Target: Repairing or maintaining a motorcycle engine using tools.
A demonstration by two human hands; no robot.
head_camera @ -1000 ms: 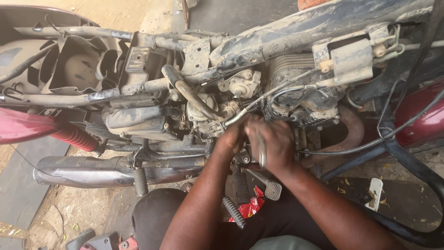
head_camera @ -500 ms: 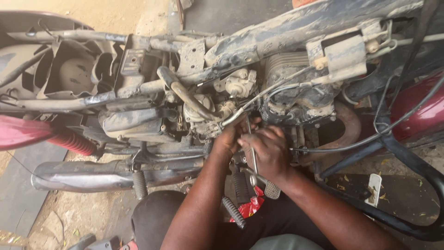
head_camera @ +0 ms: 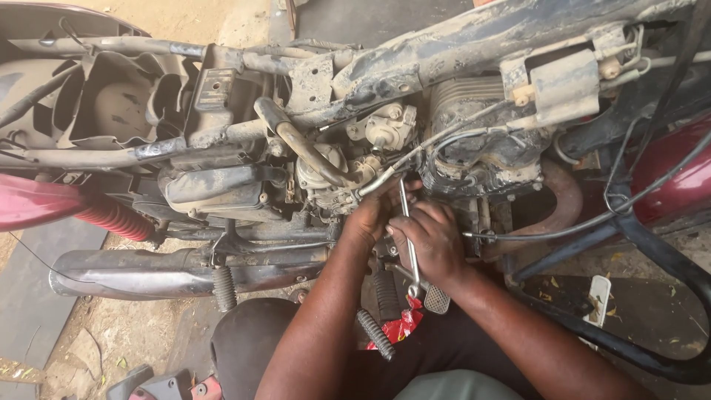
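Right hand [head_camera: 433,241] fingers closed round a long thin steel wrench [head_camera: 408,230], standing near upright just below the dusty grey engine block [head_camera: 474,133]. Left hand [head_camera: 369,215] pressed against the engine beside it; its grip is hidden. Grey cables [head_camera: 437,137] cross above, black ribbed footpeg [head_camera: 375,333] and chrome exhaust pipe [head_camera: 170,270] crowd below.

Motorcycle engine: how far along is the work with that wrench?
Done: the frame sits stripped, engine exposed. In hand: the right hand grips a slim metal wrench upright beside the carburetor; the left hand steadies near its tip. Left: the fastener is hidden, so its state is unclear.
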